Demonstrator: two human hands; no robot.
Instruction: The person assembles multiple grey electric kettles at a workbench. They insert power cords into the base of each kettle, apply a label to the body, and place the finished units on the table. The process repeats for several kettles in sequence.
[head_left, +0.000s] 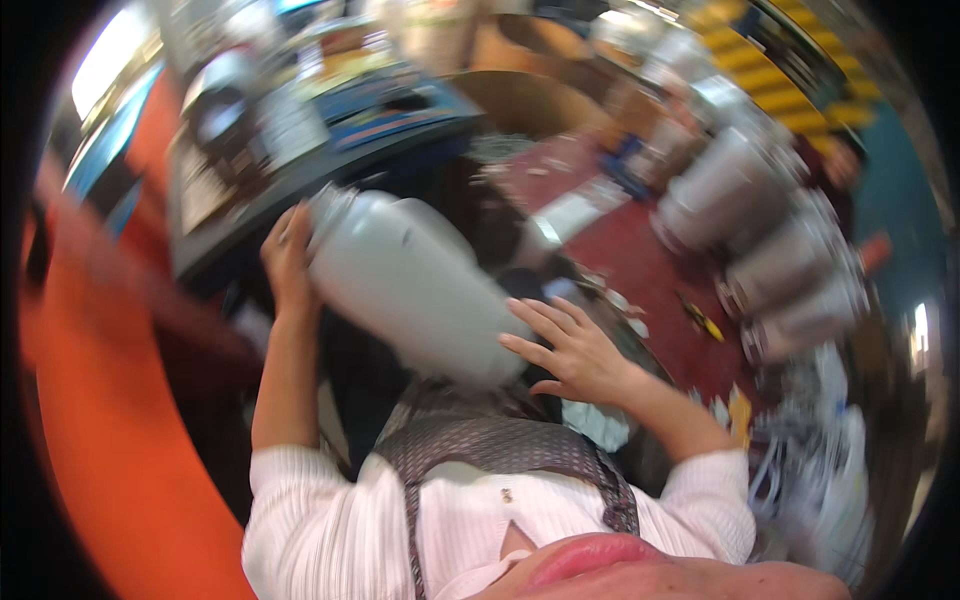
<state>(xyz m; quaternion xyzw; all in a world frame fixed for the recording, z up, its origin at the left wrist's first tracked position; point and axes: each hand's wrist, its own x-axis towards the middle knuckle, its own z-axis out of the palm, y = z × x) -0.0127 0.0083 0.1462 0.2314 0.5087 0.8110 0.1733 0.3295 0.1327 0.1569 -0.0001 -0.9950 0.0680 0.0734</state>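
Note:
A large, pale grey plastic jar lies tilted across the front of my body, its threaded mouth at the upper left and its wide base at the lower right. My left hand is closed on the mouth end, with some fingers hidden behind it. At the base, my right hand has its fingers spread, the tips touching or very near the plastic; blur keeps me from telling which. My dark patterned apron is just below the jar.
Ahead on the left stands a dark-edged workbench carrying a blue tray. Several similar jars stand at the right on a red surface, near a yellow-and-black hand tool. Orange panel at left; plastic bags lower right. Another person is beyond the jars.

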